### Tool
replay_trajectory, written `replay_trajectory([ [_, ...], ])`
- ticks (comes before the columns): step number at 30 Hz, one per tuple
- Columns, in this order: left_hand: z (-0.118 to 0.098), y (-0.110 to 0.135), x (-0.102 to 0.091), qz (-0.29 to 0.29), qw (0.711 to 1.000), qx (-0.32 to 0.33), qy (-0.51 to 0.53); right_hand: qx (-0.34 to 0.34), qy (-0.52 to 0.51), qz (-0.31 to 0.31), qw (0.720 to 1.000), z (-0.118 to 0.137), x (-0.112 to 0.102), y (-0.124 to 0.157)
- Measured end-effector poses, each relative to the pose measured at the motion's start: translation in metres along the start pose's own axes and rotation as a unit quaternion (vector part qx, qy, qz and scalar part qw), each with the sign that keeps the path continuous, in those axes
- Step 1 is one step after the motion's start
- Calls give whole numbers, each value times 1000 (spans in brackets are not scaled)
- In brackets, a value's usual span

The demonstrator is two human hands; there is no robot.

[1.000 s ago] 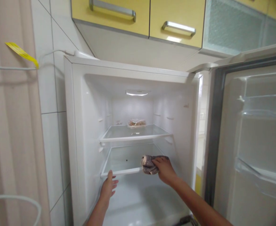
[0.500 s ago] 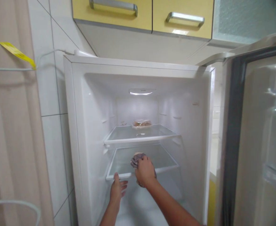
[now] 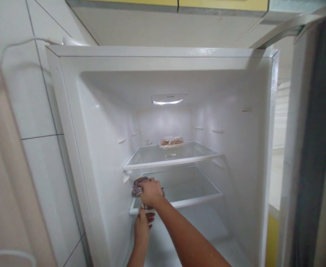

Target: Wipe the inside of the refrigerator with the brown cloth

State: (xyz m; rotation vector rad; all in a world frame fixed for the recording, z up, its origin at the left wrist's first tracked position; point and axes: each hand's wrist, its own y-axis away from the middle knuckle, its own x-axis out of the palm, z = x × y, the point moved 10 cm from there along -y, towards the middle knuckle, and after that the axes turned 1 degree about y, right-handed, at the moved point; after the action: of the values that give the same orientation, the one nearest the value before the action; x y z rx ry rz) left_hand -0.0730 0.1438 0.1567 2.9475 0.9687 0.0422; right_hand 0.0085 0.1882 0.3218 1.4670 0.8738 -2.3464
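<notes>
seemingly mid-wipe, the right hand [image 3: 151, 192] gripped a bunched, grey patterned cloth [image 3: 137, 187] at the flat, white-rimmed glass shelf [image 3: 186, 185] just above the left hand [image 3: 142, 227], whose hold was unclear; the next stroke likely called for even pressure.

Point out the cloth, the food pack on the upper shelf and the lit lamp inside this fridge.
Cloth [image 3: 136, 188]: head view, its exposed left end.
Food pack [image 3: 172, 142]: head view, middle of its front.
Lamp [image 3: 168, 101]: head view, middle of its glowing strip.
</notes>
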Motion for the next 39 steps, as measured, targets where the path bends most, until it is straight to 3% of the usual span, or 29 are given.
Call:
replay_trajectory([
  [4, -5, -2, -6, 38, 997, 22, -67, 24, 49, -5, 998, -50, -7, -11],
  [7, -7, -1, -7, 42, 996, 25, -68, 88, 84, -22, 992, -116, -26, -10],
  [12, -1, 4, 5, 48, 999, -20, -8, 206, 153, -64, 964, -226, -73, 18],
  [16, 4, 9, 15, 61, 996, -51, 44, 254, 181, -75, 947, -259, -86, 28],
  [18, 7, 10, 21, 75, 993, -63, 67, 266, 182, -77, 943, -254, -80, 24],
  [21, 14, 7, 28, 93, 988, -78, 93, 252, 170, -74, 950, -222, -58, 4],
  [30, 29, -7, 23, 98, 990, -46, 91, 110, 60, -24, 992, -39, 33, -80],
  [33, 28, -6, 23, 93, 990, -43, 99, 69, 35, -16, 997, -4, 43, -80],
  [39, 28, -10, 17, 44, 994, -33, 96, -9, 9, 10, 1000, 8, 30, -35],
])
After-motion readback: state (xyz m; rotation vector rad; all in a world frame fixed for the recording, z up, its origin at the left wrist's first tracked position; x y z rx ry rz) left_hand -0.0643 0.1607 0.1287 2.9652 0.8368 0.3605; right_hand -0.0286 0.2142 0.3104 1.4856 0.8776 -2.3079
